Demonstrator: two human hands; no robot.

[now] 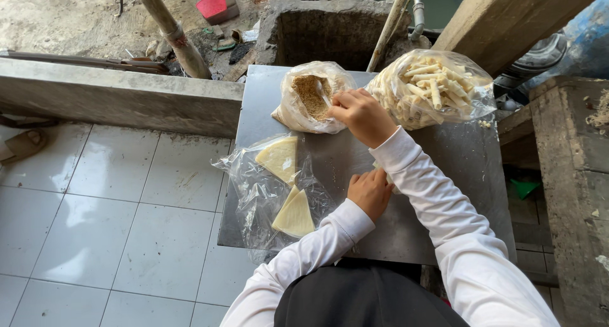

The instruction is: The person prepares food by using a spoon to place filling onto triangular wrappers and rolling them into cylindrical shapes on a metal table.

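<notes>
White spoon (pixel 323 93) pinched in right hand (pixel 361 114), handle slanting up-left into crumb bag (pixel 311 97); left hand (pixel 370 192) curled on table (pixel 457 162), grip unclear.

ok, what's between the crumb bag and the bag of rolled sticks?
In the head view, the right hand with a small white spoon sits between the crumb bag and the bag of rolled sticks.
</notes>
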